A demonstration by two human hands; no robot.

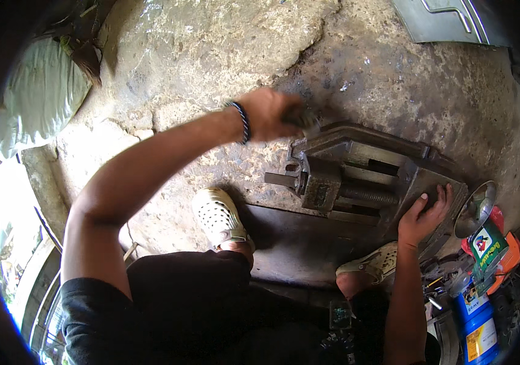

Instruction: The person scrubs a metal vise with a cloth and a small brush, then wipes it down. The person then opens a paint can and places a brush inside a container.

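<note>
A heavy dark steel machine vise [388, 160] lies in front of me, its threaded screw [366, 193] running between the jaw blocks. The square screw end [281, 179] sticks out toward the left. My left hand [267, 114] is closed around a small dark object [301, 117] with a paler end, just above the vise's far left corner. Motion smears it, so its kind and whether it touches the vise cannot be made out. My right hand [425, 214] rests on the vise's right end block, fingers spread and holding nothing.
The vise sits by a dark flat plate [296, 237], near my light clogs [216, 213]. A metal bowl [476, 208], an orange item [508, 258], a blue container [478, 328] and clutter lie at right. A metal panel [449, 21] is far right; a pale sack [41, 91] far left.
</note>
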